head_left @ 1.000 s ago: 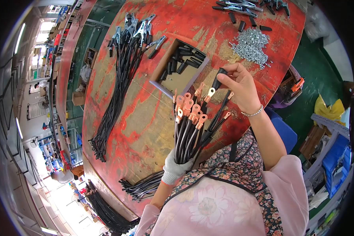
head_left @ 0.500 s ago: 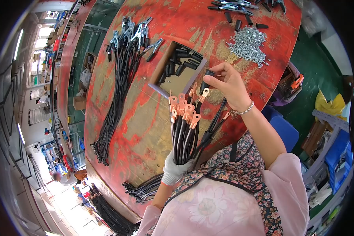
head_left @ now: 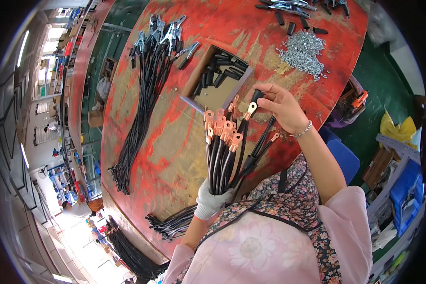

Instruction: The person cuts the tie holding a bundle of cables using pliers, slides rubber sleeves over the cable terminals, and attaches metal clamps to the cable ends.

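My left hand (head_left: 211, 200), in a pale knit glove, is wrapped round a bundle of black cables (head_left: 219, 165) whose upper ends carry copper ring terminals (head_left: 219, 124). Between the thumb and fingers of my bare right hand (head_left: 287, 110) is a black sleeve (head_left: 257, 96). One cable's shiny ring terminal (head_left: 252, 109) lies right against the sleeve's lower end; whether it is inside cannot be told. Farther right, beneath my right hand, a few cables with black sleeves (head_left: 253, 160) stick out, one bearing a copper terminal (head_left: 275, 137).
An open cardboard box (head_left: 190, 99) of black sleeves stands ahead on the worn red table (head_left: 175, 165). Left of it lie black cables with metal clamps (head_left: 169, 35). A pile of small metal parts (head_left: 304, 53) and more clamps (head_left: 288, 5) lie at the far right. Another cable bundle (head_left: 173, 222) is near my left forearm.
My right hand has shifted slightly down and right with the sleeve, which is now tilted. The shiny terminal has moved right with it. My left hand keeps its hold on the bundle.
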A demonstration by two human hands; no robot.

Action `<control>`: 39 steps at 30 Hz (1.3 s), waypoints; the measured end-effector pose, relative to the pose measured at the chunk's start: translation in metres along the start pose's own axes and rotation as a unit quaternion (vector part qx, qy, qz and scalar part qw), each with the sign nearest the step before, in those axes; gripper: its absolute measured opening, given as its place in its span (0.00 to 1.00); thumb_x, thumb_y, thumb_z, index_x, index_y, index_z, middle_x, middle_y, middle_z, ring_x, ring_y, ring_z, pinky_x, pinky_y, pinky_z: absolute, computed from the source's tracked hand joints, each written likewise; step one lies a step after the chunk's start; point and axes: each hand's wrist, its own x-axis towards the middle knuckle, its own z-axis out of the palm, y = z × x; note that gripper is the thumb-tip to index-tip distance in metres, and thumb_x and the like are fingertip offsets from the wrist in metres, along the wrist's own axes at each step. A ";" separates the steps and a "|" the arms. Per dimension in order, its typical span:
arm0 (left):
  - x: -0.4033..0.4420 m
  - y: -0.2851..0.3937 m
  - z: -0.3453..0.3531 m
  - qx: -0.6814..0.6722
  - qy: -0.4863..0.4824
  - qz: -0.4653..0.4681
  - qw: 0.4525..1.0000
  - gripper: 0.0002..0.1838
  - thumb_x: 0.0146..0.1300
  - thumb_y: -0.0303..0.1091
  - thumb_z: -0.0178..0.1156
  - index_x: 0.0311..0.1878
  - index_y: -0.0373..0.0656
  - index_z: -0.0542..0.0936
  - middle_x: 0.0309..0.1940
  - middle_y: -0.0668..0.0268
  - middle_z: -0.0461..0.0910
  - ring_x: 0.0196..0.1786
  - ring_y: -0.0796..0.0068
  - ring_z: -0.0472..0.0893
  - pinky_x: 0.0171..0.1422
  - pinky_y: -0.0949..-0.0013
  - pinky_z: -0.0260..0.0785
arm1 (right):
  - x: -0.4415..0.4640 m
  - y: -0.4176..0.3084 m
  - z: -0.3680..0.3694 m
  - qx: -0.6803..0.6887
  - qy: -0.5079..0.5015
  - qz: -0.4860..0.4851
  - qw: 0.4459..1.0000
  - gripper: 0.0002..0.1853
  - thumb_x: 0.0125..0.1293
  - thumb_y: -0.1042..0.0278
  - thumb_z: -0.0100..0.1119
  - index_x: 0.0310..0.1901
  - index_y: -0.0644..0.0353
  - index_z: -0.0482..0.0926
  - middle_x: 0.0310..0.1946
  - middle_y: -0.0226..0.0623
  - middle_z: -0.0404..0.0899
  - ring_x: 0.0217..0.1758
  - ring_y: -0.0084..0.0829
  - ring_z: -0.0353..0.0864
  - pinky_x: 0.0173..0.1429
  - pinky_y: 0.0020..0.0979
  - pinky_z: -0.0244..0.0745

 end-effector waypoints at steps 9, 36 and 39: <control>0.005 -0.020 0.008 -0.023 -0.008 0.025 0.999 0.26 0.44 0.30 0.74 0.47 0.35 0.75 0.36 0.67 0.82 0.36 0.81 0.79 0.43 0.74 0.73 | -0.014 0.007 0.006 -0.205 0.105 -0.017 0.973 0.19 0.64 0.78 0.57 0.56 0.64 0.66 0.44 0.36 0.76 0.44 0.23 0.79 0.48 0.26 0.78; 0.072 -0.038 0.044 0.195 0.043 -0.066 0.978 0.28 0.49 0.46 0.65 0.53 0.45 0.74 0.43 0.53 0.80 0.47 0.52 0.80 0.51 0.57 0.73 | -0.024 -0.012 0.025 -0.480 -0.299 0.197 0.801 0.14 0.61 0.57 0.62 0.41 0.59 0.83 0.32 0.38 0.83 0.36 0.31 0.83 0.42 0.30 0.76; 0.086 -0.042 0.060 0.237 0.012 -0.095 0.967 0.27 0.51 0.47 0.64 0.54 0.47 0.74 0.46 0.56 0.80 0.49 0.54 0.79 0.53 0.58 0.73 | 0.057 -0.029 0.029 -0.599 -0.189 -0.043 0.777 0.13 0.63 0.62 0.60 0.45 0.59 0.81 0.35 0.38 0.84 0.36 0.33 0.83 0.42 0.30 0.75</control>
